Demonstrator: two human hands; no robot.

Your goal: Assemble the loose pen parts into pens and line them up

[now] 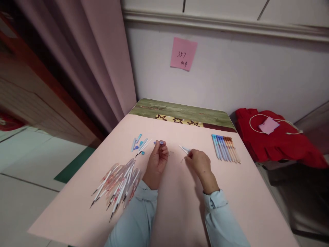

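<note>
My left hand is closed, pinching a small violet-blue pen part between thumb and fingertips. My right hand is low over the table, its fingers together. Beside its fingertips lie a thin white pen refill and a light blue pen barrel; whether the fingers grip either is hidden. A tiny spring-like piece rests near the right thumb. Left of my left hand are loose blue pen barrels, small blue pen parts and white refills with dark tips.
A heap of refills and clear pen barrels covers the left of the pink table cover. Several pens, blue to brown, lie in a row at right. A red cloth with a white cable sits beyond the right edge; a wall stands behind.
</note>
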